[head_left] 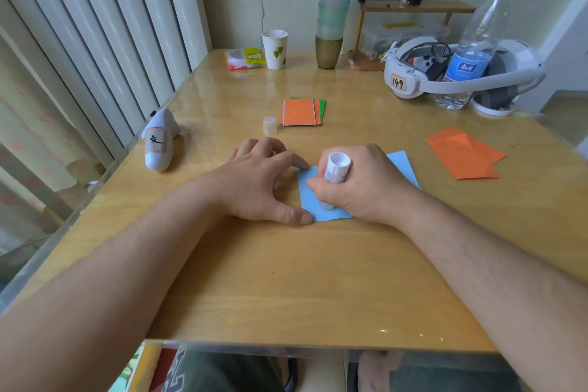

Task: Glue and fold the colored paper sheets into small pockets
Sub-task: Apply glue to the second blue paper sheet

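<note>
A light blue paper sheet (401, 167) lies on the wooden table (286, 280), partly hidden under both hands. My right hand (362, 184) grips a white glue stick (336, 169) held upright, its lower end down on the blue sheet near the left edge. My left hand (261, 181) rests spread on the table, with fingertips and thumb pressing the sheet's left edge. The glue stick's clear cap (269, 124) stands further back. Beside it lies a stack of orange and green sheets (302, 112). A folded orange paper (466, 157) lies at the right.
A white controller (159, 140) lies at the left edge. At the back stand a paper cup (275, 48), a stack of plastic cups (332, 16), a wooden rack (413, 9), a white headset (445, 70) and a water bottle (474, 48).
</note>
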`<state>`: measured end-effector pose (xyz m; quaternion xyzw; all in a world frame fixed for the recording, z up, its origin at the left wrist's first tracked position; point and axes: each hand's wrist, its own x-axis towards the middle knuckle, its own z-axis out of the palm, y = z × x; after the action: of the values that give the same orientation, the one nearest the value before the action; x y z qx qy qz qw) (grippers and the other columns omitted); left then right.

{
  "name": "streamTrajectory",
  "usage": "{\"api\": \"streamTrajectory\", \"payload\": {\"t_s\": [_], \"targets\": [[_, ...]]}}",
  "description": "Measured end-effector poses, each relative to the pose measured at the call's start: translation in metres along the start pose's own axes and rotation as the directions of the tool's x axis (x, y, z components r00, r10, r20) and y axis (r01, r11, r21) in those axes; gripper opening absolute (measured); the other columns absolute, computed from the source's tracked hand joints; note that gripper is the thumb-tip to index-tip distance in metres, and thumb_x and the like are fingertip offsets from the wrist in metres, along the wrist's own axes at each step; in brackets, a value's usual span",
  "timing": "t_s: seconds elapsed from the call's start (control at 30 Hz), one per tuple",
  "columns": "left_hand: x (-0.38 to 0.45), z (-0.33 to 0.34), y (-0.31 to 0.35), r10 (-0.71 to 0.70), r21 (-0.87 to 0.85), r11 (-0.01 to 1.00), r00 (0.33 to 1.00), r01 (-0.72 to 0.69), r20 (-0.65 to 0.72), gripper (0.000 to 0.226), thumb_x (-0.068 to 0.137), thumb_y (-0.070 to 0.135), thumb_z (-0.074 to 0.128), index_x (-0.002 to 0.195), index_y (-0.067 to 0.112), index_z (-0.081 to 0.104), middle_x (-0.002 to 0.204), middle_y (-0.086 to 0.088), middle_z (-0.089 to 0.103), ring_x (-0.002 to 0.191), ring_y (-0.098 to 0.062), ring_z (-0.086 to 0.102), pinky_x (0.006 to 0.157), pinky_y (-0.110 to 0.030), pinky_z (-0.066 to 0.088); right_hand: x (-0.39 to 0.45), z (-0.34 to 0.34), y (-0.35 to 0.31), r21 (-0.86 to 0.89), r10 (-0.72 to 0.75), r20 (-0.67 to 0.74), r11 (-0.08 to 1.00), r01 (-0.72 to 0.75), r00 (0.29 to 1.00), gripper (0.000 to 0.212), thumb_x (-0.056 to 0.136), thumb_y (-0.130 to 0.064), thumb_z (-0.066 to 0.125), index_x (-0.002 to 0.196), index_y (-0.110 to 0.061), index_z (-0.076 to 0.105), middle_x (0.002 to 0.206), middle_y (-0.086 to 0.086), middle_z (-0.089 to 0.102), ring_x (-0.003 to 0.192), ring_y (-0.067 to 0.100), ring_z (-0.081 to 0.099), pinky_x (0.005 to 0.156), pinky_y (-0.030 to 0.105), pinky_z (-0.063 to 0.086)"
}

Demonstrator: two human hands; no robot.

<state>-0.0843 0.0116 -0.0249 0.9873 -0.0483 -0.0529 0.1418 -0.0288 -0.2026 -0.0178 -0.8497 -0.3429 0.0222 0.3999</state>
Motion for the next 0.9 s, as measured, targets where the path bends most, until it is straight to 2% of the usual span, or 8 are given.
{"api": "streamTrajectory", "payload": {"t_s": [0.27, 0.37, 0.43, 0.57, 0.63, 0.7, 0.8, 0.9], "targets": [[0.0, 0.0, 0.0, 0.007, -0.003, 1.0, 1.0, -0.007, -0.005, 0.1, 0.05, 0.099, 0.053, 0.141, 0.059, 0.036, 0.137, 0.015, 0.029, 0.139, -0.019, 0.019, 0.115, -0.036, 0.02, -0.005, -0.014, 0.011, -0.053, 0.011, -0.039, 0.999, -0.013, 0.999, 0.025, 0.083, -0.021, 0.076, 0.069, -0.009, 0.059, 0.067, 0.008, 0.06, 0.067, 0.023, 0.051, 0.054, 0.023, 0.035], [0.0, -0.001, 0.0, 0.009, -0.006, 1.0, 1.0, -0.009, -0.002, 0.1, 0.052, 0.098, 0.055, 0.141, 0.059, 0.037, 0.137, 0.015, 0.028, 0.139, -0.018, 0.019, 0.114, -0.036, 0.02, -0.005, -0.015, 0.012, -0.065, 0.013, -0.053, 0.998, -0.016, 0.999, 0.026, 0.083, -0.022, 0.075, 0.068, -0.01, 0.057, 0.066, 0.006, 0.059, 0.066, 0.021, 0.05, 0.054, 0.024, 0.036], [0.0, -0.001, 0.0, 0.011, -0.004, 1.0, 1.0, -0.011, 0.001, 0.098, 0.054, 0.097, 0.057, 0.142, 0.058, 0.036, 0.138, 0.015, 0.028, 0.14, -0.018, 0.018, 0.115, -0.037, 0.02, -0.005, -0.016, 0.012, -0.071, 0.018, -0.053, 0.997, -0.022, 0.998, 0.027, 0.082, -0.024, 0.075, 0.067, -0.01, 0.057, 0.066, 0.005, 0.059, 0.062, 0.017, 0.047, 0.056, 0.028, 0.038], [0.0, -0.002, 0.0, 0.018, 0.002, 1.0, 1.0, -0.018, 0.0, 0.093, 0.06, 0.093, 0.063, 0.141, 0.058, 0.037, 0.139, 0.014, 0.028, 0.139, -0.018, 0.018, 0.114, -0.036, 0.02, 0.0, -0.018, 0.014, -0.047, 0.047, -0.133, 0.997, -0.053, 0.99, 0.036, 0.077, -0.034, 0.069, 0.071, -0.001, 0.054, 0.072, 0.018, 0.062, 0.07, 0.033, 0.052, 0.059, 0.04, 0.046], [0.0, -0.002, 0.0, 0.021, 0.006, 1.0, 1.0, -0.021, -0.002, 0.093, 0.059, 0.093, 0.062, 0.141, 0.058, 0.037, 0.138, 0.014, 0.028, 0.139, -0.018, 0.018, 0.114, -0.036, 0.02, 0.003, -0.019, 0.013, 0.032, 0.057, -0.223, 0.998, -0.051, 0.973, 0.037, 0.073, -0.035, 0.064, 0.069, 0.0, 0.053, 0.069, 0.019, 0.06, 0.063, 0.029, 0.05, 0.058, 0.041, 0.045], [0.0, -0.002, 0.0, 0.018, 0.005, 1.0, 1.0, -0.018, -0.001, 0.093, 0.06, 0.093, 0.064, 0.142, 0.058, 0.037, 0.138, 0.015, 0.028, 0.139, -0.018, 0.018, 0.115, -0.038, 0.02, 0.004, -0.015, 0.008, 0.071, 0.042, -0.251, 0.997, -0.025, 0.967, 0.036, 0.074, -0.035, 0.065, 0.067, -0.001, 0.054, 0.066, 0.017, 0.059, 0.063, 0.029, 0.053, 0.059, 0.04, 0.044], [0.0, -0.001, 0.0, 0.017, 0.006, 1.0, 1.0, -0.017, 0.006, 0.097, 0.054, 0.097, 0.058, 0.139, 0.058, 0.035, 0.138, 0.015, 0.027, 0.139, -0.018, 0.018, 0.117, -0.039, 0.019, 0.003, -0.002, -0.001, 0.075, 0.013, -0.217, 0.997, 0.003, 0.976, 0.033, 0.074, -0.038, 0.067, 0.066, -0.007, 0.058, 0.063, 0.01, 0.06, 0.067, 0.029, 0.056, 0.059, 0.035, 0.045], [0.0, -0.001, 0.0, 0.014, 0.003, 1.0, 1.0, -0.014, 0.012, 0.095, 0.05, 0.097, 0.053, 0.135, 0.061, 0.034, 0.14, 0.014, 0.028, 0.139, -0.017, 0.017, 0.117, -0.038, 0.019, 0.003, 0.007, -0.004, 0.066, -0.013, -0.125, 0.998, 0.021, 0.992, 0.031, 0.081, -0.035, 0.078, 0.066, -0.016, 0.059, 0.061, 0.001, 0.061, 0.059, 0.012, 0.049, 0.057, 0.027, 0.041]]}}
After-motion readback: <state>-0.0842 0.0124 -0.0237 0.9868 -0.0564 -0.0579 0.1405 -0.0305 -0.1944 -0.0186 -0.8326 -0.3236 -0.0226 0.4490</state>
